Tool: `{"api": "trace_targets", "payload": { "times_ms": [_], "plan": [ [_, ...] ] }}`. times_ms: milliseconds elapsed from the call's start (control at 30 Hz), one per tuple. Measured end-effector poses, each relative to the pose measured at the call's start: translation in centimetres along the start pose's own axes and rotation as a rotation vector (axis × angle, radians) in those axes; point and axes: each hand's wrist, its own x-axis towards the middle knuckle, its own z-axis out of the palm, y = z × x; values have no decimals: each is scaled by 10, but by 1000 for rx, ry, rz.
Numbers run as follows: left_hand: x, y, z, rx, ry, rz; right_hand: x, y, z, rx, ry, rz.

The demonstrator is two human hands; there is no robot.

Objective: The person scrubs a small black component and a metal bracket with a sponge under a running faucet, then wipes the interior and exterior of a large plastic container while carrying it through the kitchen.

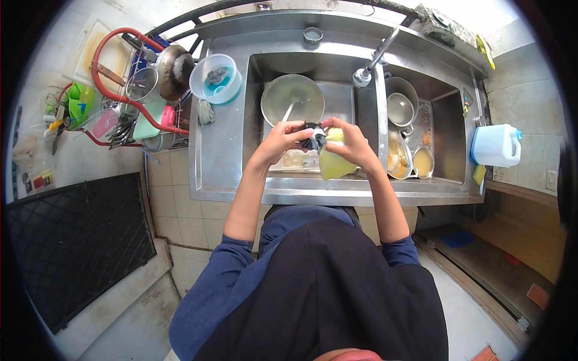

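Above the left basin of the steel sink, my left hand (280, 143) pinches the left side of a small black and white item (314, 137). My right hand (350, 145) closes on the right side of the same item and on a yellow-green cloth or sponge-like piece (335, 163) that hangs below its fingers. What exactly the black and white item is cannot be made out. Behind my hands, a round metal bowl (283, 95) with a spoon (289, 112) inside sits in the basin. A pale tray (292, 160) lies partly hidden beneath my hands.
The faucet (362, 77) reaches over the divider. Pots (400, 109) and dirty dishes (424, 162) fill part of the right basin. At left stand a tub of blue liquid (215, 79) and a red dish rack (103, 78); at right, a jug (497, 145).
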Motion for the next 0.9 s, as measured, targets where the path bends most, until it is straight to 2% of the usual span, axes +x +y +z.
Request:
{"api": "trace_targets", "payload": {
  "times_ms": [33, 100, 267, 333, 367, 433, 500, 533, 600, 633, 667, 700, 733, 767, 867, 900],
  "plan": [
    [6, -3, 3, 3, -3, -9, -1, 2, -5, -57, -19, 14],
    [21, -15, 6, 308, -68, 40, -2, 6, -16, -140, -87, 117],
    [55, -33, 19, 351, -110, -12, -4, 38, -39, -79, -108, 67],
    [65, -36, 22, 38, -96, -166, -4, 52, -51, -17, -134, 34],
    [72, -40, 15, -134, -167, -234, -3, 59, -55, 30, -133, 17],
    [84, -51, 17, -398, -227, -231, 0, 74, -60, 30, -143, 34],
    [102, -55, 23, -375, -161, -236, 11, 95, -76, 55, -39, 73],
    [114, -64, 19, -418, -40, -217, 21, 113, -93, 87, 14, 119],
    [137, -81, 8, -475, 141, -182, 48, 185, -125, -170, 288, 289],
    [149, -89, 1, -473, 153, -182, 67, 222, -145, 116, 400, 393],
    [161, -99, -5, -527, 204, -177, 92, 237, -161, 332, 531, 386],
    [174, -106, -10, -582, 253, -170, 120, 247, -182, 452, 569, 571],
    [186, -111, -15, -587, 238, -177, 144, 266, -197, 445, 510, 604],
    [198, -115, -18, -589, 245, -178, 166, 257, -206, 541, 477, 551],
    [227, -127, -23, -620, 215, -230, 193, 279, -213, 426, 405, 627],
    [235, -132, -23, -621, 222, -234, 193, 283, -209, 217, 512, 540]
  ]
}}
